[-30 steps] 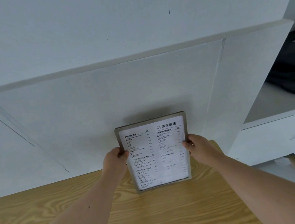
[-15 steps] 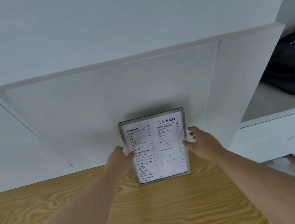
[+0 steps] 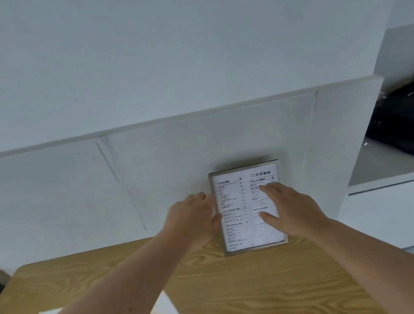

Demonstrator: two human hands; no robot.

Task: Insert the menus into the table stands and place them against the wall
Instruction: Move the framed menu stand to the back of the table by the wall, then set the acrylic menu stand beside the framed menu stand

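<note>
Standing at the counter's (image 3: 242,294) twelve o'clock edge, the menu stand (image 3: 248,207) leans against the wall (image 3: 176,173). Left hand (image 3: 191,222) and right hand (image 3: 288,209) hover with fingers spread, gripping nothing; a careless brush could topple it.

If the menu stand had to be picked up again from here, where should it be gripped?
Probably by its two long side edges, one hand from each side. The menu stand stands upright on the wooden table, back at the wall, so only front and side edges look reachable.

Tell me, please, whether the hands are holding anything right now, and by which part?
Nothing is gripped. The menu stand stands against the wall; the left hand touches its left edge, the right hand hovers open before it.
</note>
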